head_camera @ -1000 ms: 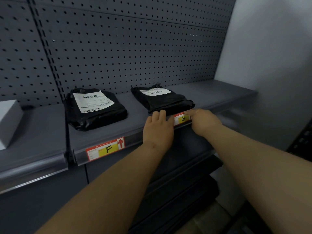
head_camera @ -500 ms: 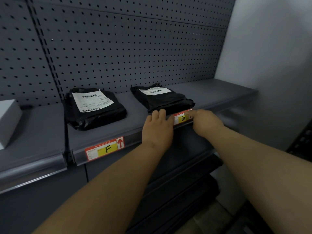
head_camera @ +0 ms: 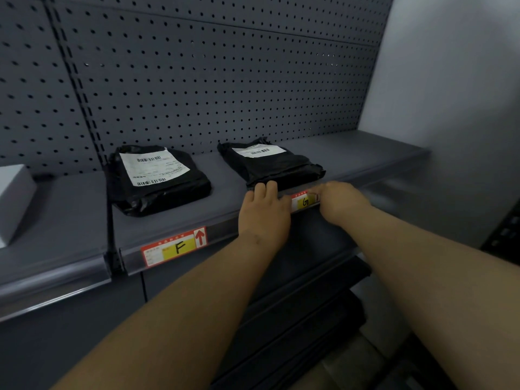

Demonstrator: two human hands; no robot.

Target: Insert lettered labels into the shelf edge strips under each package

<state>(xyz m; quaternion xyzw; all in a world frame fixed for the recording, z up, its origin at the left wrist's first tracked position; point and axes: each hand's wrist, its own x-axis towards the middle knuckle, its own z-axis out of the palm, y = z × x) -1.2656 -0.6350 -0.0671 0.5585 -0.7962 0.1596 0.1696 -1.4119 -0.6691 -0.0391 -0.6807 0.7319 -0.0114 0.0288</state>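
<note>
Two black packages with white shipping labels lie on the grey shelf (head_camera: 351, 153): one (head_camera: 160, 178) on the left, one (head_camera: 273, 164) on the right. A red and yellow label marked F (head_camera: 174, 247) sits in the edge strip under the left package. A label marked G (head_camera: 304, 200) is at the strip under the right package, partly covered by my hands. My left hand (head_camera: 264, 212) presses on the strip at the label's left end, fingers lying on the shelf top. My right hand (head_camera: 340, 199) pinches the label's right end.
A white box (head_camera: 14, 198) stands on the neighbouring shelf section at the far left. A dark pegboard (head_camera: 211, 80) backs the shelf. A grey wall (head_camera: 450, 94) closes the right side. Lower dark shelves (head_camera: 295, 319) sit below my arms.
My right hand has slid slightly left over the right end of the G label, covering more of it. My left hand has stayed in place.
</note>
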